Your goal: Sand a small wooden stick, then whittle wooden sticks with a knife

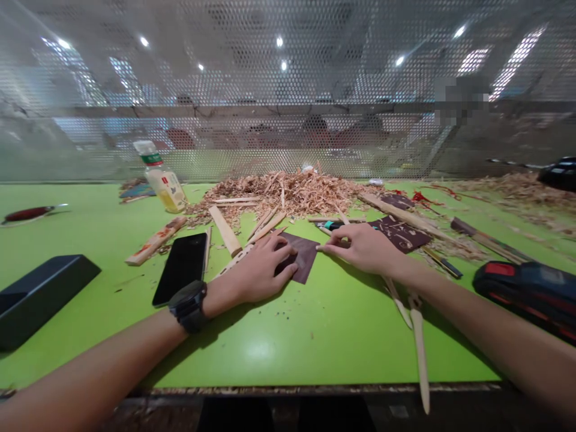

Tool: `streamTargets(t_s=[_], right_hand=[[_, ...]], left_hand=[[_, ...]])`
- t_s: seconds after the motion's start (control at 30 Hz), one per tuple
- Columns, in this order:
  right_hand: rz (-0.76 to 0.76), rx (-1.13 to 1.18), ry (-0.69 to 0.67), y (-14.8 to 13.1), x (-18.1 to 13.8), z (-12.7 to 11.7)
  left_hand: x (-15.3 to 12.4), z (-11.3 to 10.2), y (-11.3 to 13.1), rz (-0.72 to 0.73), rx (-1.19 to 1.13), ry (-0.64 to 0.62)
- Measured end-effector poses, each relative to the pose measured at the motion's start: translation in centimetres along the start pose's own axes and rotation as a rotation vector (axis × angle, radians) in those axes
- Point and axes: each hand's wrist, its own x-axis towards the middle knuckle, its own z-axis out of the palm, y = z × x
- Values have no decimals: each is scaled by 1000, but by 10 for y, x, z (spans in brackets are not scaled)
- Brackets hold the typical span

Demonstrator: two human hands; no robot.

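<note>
My left hand (pixel 263 267) rests on a small dark brown sheet that looks like sandpaper (pixel 307 255). Its fingers are slightly bent and spread over the sheet's left part. At the sheet's right edge, my right hand (pixel 360 245) is closed in a pinch, thumb against forefinger. Whatever sits between those fingertips is too small to make out. A slotted pale wooden strip (pixel 234 261) lies partly under my left hand. Below my right wrist are slim carved wooden pieces, one a long pointed stick (pixel 420 354) that reaches past the table's front edge.
A phone (pixel 180 267), a wooden block (pixel 155 240) and a drink bottle (pixel 164 183) stand or lie to the left. Wood shavings (pixel 288 189) are heaped before a perforated screen (pixel 279 90). Rightward are another dark sheet (pixel 400 234) and a black-and-red power tool (pixel 526 288).
</note>
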Motion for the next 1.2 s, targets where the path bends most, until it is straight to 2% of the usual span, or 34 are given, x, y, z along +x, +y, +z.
streamTargets(t_s=[0.2,0.37,0.43,0.6,0.8,0.9,1.03,1.2], right_hand=[[-130,155,-77,-19,-6,7],[28,24,15,1,2,2],[43,2,27,1,1,1],[-111,149,-71,-22,-8,9],[27,36,7,4,2,4],[-9,5,9,4,2,4],[-107,102,-40,-8,-3,6],[-42,69,12,5,0,4]], left_hand=[[0,0,-1,23,-19,3],[0,0,-1,11,14,-9],[0,0,-1,11,19,-10],[-1,0,0,27,1,-9],[0,0,1,0,22,-24],[0,0,1,7,22,-20],[0,1,0,29,8,-9],[0,0,0,18,27,-8]])
